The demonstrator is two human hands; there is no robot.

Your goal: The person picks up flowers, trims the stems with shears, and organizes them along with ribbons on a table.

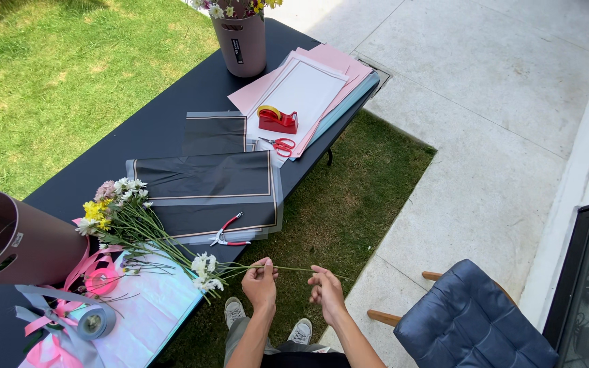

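My left hand [260,281] pinches the thin green stem of a white daisy sprig [204,271] just off the near edge of the black table [138,133]. My right hand [326,289] has its fingers curled around the same stem farther toward its cut end. The white blooms lie over the table's edge, on white wrapping paper [148,313]. A loose bunch of yellow, pink and white flowers [114,204] lies just left of them, stems pointing toward my hands.
Black wrapping sheets [206,187] with red-handled pliers [228,233] lie mid-table. Pink and white sheets [305,85], a red tape dispenser [277,119] and red scissors [281,144] are farther back. Mauve flower buckets [242,41] [8,238], ribbon spools [100,281] [93,322]; blue cushioned chair [468,320] right.
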